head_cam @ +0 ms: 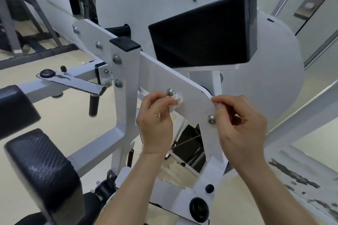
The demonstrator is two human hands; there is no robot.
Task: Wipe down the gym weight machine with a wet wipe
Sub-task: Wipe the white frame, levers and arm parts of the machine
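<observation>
Pressing a wadded wet wipe [176, 101] against the white plate [182, 83] of the weight machine [126, 100] just beside a bolt [171, 92], left hand [155, 120] pinched round the wad, right hand [239, 129] curled on the plate's rounded edge, risking a snag and tear on the bolt head.

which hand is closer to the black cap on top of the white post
Left. The left hand, pressing the wet wipe on the white plate, sits below-right of the black cap; the right hand pinches the plate's rounded end, farther right.
</observation>
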